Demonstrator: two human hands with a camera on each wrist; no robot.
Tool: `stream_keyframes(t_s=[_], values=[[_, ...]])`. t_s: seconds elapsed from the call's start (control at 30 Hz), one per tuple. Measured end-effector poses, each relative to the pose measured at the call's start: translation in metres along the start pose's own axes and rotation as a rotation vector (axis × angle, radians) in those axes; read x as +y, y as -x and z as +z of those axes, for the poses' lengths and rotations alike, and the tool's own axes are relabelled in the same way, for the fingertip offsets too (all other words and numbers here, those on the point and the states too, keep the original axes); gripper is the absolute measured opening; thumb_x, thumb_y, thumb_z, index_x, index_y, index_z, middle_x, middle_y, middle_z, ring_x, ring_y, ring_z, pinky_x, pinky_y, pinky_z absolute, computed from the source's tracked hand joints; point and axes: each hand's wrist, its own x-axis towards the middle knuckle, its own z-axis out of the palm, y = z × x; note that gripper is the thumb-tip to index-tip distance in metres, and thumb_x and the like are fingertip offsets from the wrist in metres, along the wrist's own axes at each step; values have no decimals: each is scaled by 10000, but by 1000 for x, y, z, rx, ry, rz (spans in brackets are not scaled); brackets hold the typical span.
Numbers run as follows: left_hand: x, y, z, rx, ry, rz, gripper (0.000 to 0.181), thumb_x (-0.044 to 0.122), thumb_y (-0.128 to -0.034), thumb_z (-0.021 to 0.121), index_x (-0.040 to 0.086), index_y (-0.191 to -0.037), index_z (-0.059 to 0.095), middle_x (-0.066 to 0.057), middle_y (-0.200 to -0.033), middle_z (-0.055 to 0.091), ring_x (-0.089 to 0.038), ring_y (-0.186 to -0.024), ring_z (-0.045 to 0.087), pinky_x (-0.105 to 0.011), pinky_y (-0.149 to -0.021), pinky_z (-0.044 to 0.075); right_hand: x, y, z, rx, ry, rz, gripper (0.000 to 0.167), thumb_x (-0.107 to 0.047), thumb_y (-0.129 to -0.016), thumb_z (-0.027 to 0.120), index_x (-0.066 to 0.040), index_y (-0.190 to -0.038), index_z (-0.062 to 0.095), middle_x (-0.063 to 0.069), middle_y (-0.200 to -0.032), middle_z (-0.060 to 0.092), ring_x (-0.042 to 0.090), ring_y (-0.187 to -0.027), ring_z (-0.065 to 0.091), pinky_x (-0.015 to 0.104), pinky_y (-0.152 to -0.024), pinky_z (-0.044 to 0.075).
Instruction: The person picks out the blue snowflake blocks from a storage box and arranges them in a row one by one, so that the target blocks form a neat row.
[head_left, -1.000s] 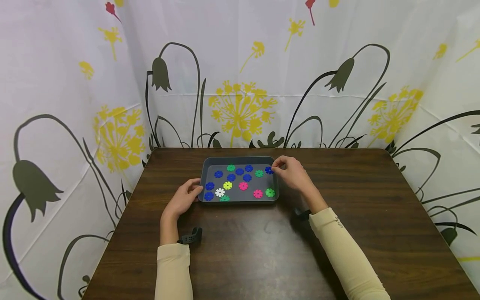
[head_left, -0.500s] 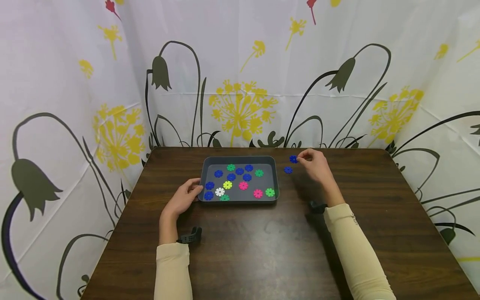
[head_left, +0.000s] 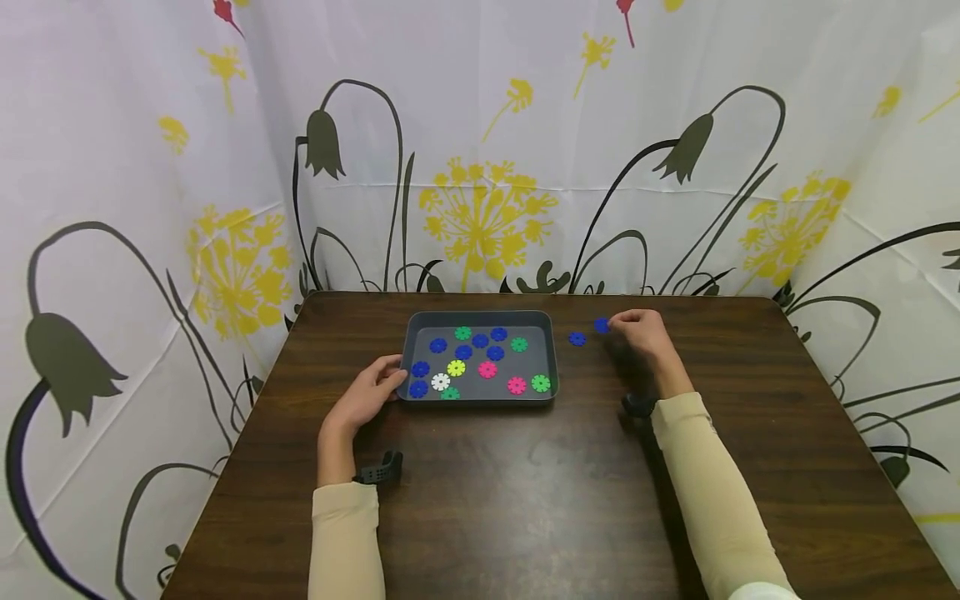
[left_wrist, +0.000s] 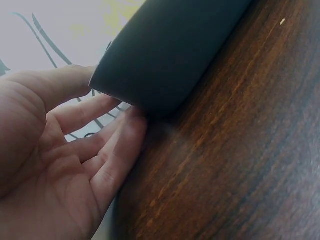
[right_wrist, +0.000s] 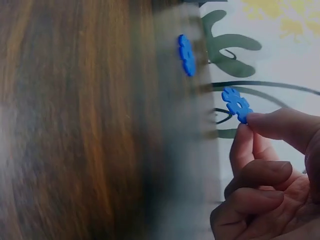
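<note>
My right hand (head_left: 647, 337) pinches a blue notched disc (head_left: 602, 325) by its edge, right of the tray; in the right wrist view thumb and fingertips grip that disc (right_wrist: 237, 104). A second blue disc (head_left: 577, 339) lies on the table between the tray and this hand. The grey tray (head_left: 480, 403) holds several blue and green discs, pink ones such as this pink disc (head_left: 487, 369), one yellow disc (head_left: 456, 367) and one white disc (head_left: 440, 382). My left hand (head_left: 364, 395) grips the tray's left end, thumb at the rim and fingers against the wall (left_wrist: 150, 60).
The dark wooden table (head_left: 495, 500) reaches back to a patterned curtain (head_left: 480, 125) hanging behind its far edge. A dark band (head_left: 380, 470) is on the left wrist and another (head_left: 639, 406) on the right one.
My right hand has gone from the tray's right rim rightward over the table with a blue disc. Another blue disc on the table came into view. My left hand has stayed at the tray.
</note>
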Motion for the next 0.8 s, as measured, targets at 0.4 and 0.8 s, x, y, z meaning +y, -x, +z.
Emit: stream_keyframes(t_s=[0.4, 0.8], values=[[0, -1, -1, 0, 11, -1, 600, 356, -1160, 505, 59, -1659, 353, -260, -1502, 556, -384, -1344, 590, -563, -1173, 512, 6, -3, 9, -68, -18, 121, 381, -241, -1056, 656, 26, -1321, 718, 198, -1406, 634, 254, -1093, 514, 321, -802, 456], [-1, 0, 0, 1, 13, -1, 602, 368, -1158, 508, 64, -1656, 360, -253, -1504, 561, -381, -1345, 592, -560, -1173, 513, 11, -7, 14, -29, -18, 97, 321, -210, -1068, 646, 30, -1265, 728, 38, -997, 619, 136, -704, 466, 298, -645, 422]])
